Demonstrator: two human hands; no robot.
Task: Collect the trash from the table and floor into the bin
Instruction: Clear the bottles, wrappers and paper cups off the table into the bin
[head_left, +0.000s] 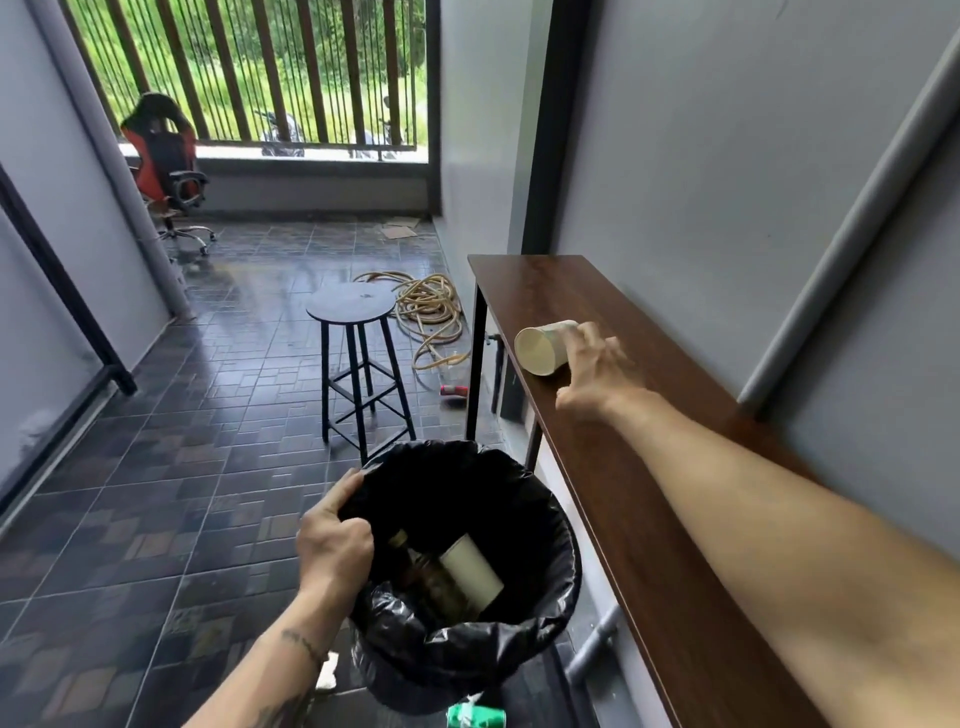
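right hand (592, 371) closes its fingers round a tipped paper cup (544, 347) on the far counter (623, 467); light, crushable, best held by its wall. left hand (335, 540) grips the near bin (545, 623) rim.

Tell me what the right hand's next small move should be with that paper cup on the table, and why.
Probably close the right hand around the paper cup and lift it. The cup lies on its side on the table with the fingers at its base, not clearly gripping. The left hand holds the bin by its rim just below the table edge, so the carry looks short.
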